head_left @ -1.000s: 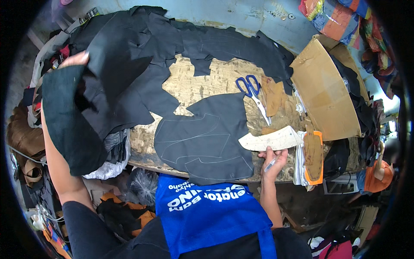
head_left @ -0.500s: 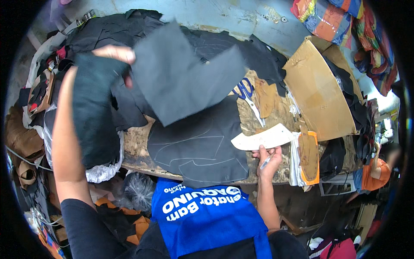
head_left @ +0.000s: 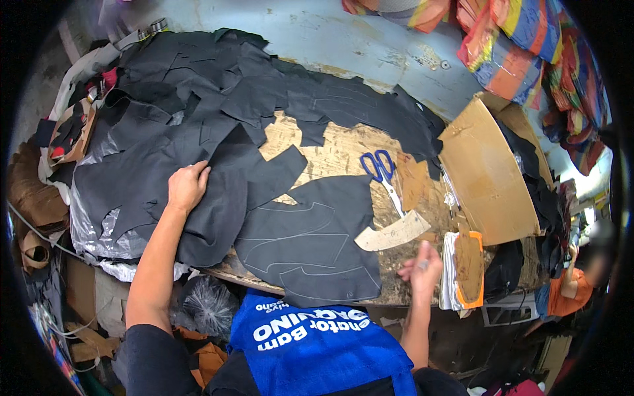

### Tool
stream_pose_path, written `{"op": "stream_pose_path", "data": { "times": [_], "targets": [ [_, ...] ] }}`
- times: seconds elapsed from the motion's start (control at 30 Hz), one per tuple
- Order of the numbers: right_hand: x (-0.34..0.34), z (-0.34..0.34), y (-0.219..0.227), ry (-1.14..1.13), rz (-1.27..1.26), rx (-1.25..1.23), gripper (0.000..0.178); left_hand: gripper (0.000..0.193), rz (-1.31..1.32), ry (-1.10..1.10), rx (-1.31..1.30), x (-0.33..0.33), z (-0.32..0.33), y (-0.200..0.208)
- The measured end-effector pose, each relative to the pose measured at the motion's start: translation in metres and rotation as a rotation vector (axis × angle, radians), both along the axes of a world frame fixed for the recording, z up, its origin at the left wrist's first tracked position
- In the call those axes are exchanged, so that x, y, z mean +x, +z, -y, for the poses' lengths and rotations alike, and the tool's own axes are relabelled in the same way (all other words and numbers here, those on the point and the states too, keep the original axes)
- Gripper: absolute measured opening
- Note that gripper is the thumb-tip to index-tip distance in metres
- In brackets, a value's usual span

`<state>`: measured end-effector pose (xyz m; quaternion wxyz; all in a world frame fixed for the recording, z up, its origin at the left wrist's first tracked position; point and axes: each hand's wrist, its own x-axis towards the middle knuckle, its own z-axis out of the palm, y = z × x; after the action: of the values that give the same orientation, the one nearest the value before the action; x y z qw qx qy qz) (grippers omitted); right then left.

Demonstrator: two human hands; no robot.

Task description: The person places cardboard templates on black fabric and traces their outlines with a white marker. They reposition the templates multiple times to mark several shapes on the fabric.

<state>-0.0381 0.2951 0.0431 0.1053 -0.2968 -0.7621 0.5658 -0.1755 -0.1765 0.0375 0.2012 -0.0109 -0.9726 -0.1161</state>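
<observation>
My left hand point(head_left: 187, 186) is closed on the edge of a black leather piece point(head_left: 218, 204) on the pile at the left. In front of me lies another flat black leather piece point(head_left: 300, 231) with curved pale outlines drawn on it. A white curved template point(head_left: 393, 232) rests at its right edge, next to scissors point(head_left: 386, 177) with dark blue handles. My right hand point(head_left: 422, 269), slightly blurred, is just beyond the template, not touching it. Its fingers are closed round a slim pale pen, of which only a little shows.
Many black leather pieces point(head_left: 178, 72) cover the table's left and back. A cardboard box point(head_left: 489, 178) stands at the right, near a brown template point(head_left: 469, 261) on white and orange sheets. A brown scrap point(head_left: 414, 185) lies beside the scissors. A person in orange point(head_left: 573, 290) is farther right.
My left hand has laid the lifted leather pieces down on the left pile. My right hand has let go of the white template, which now lies on the table, and has drawn back slightly.
</observation>
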Motion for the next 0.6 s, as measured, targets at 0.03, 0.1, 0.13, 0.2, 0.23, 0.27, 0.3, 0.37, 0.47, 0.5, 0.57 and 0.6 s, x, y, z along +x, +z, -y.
{"op": "stream_pose_path", "data": {
  "times": [0.03,0.1,0.13,0.2,0.23,0.27,0.3,0.37,0.47,0.5,0.57,0.6],
  "targets": [
    [0.004,0.001,0.010,-0.042,0.013,0.026,0.055,0.024,0.010,-0.056,-0.045,-0.001,0.001,0.006],
    [0.003,0.016,0.021,0.038,-0.125,-0.134,0.053,0.026,0.100,-0.151,-0.117,-0.005,0.005,0.018],
    [-0.003,0.030,0.022,0.091,-0.183,-0.258,0.050,0.030,0.180,-0.164,-0.142,-0.010,0.008,0.024],
    [-0.021,0.065,0.016,0.250,-0.283,-0.433,0.040,0.033,0.269,-0.226,-0.194,-0.017,0.014,0.031],
    [-0.031,0.087,0.009,0.371,-0.334,-0.484,0.032,0.034,0.274,-0.268,-0.216,-0.019,0.016,0.032],
    [-0.042,0.105,0.002,0.442,-0.299,-0.442,0.028,0.040,0.267,-0.253,-0.179,-0.020,0.017,0.032],
    [-0.051,0.121,-0.004,0.536,-0.291,-0.404,0.023,0.042,0.239,-0.238,-0.154,-0.020,0.017,0.030],
    [-0.065,0.140,-0.017,0.608,-0.332,-0.420,0.021,0.045,0.214,-0.175,-0.120,-0.016,0.016,0.022],
    [-0.071,0.150,-0.029,0.561,-0.311,-0.279,0.017,0.050,0.095,-0.155,-0.042,-0.013,0.017,0.014],
    [-0.073,0.151,-0.031,0.526,-0.284,-0.231,0.016,0.050,0.102,-0.147,-0.065,-0.013,0.017,0.013],
    [-0.072,0.151,-0.035,0.545,-0.388,-0.199,0.017,0.051,0.026,-0.143,-0.130,-0.014,0.018,0.011],
    [-0.072,0.151,-0.036,0.547,-0.394,-0.206,0.017,0.051,0.017,-0.146,-0.150,-0.015,0.019,0.011]
  ]
}}
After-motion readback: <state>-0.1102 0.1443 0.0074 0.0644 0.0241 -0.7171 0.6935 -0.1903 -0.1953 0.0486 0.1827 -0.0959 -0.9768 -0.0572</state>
